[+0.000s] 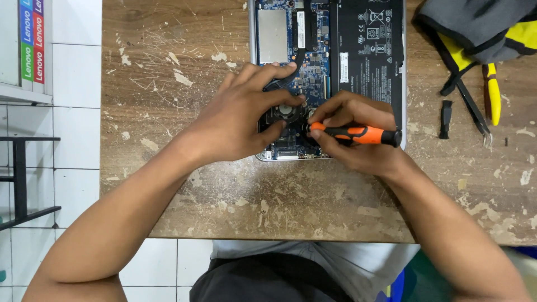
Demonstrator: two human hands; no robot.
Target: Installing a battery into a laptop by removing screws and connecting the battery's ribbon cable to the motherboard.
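- Nearest the lens, two bare forearms reach up over a worn wooden table [235,196] with flaking pale patches.
- Right hand [358,137]: fingers closed round an orange-and-black screwdriver [358,134], held almost level, its tip pointing left toward the left hand's fingertips and hidden where it meets the board.
- Left hand [246,120]: fingers spread and curved, the tips resting on the round black cooling fan [282,112] of an opened silver laptop with a blue circuit board [313,84].
- Just beyond the right fingers, a flat black rectangular battery [369,50] carries a white label strip and small white markings; beyond the left fingers sits a grey metal shield plate [272,34].
- Well to the right of the right hand: a small black plastic piece [446,117], black tweezers [472,109], a yellow-handled tool [492,92], and a grey, black and yellow pouch [481,25].
- Far left of the left hand, a vertical strip sign in blue, green and red blocks [32,42] stands by white tiles.
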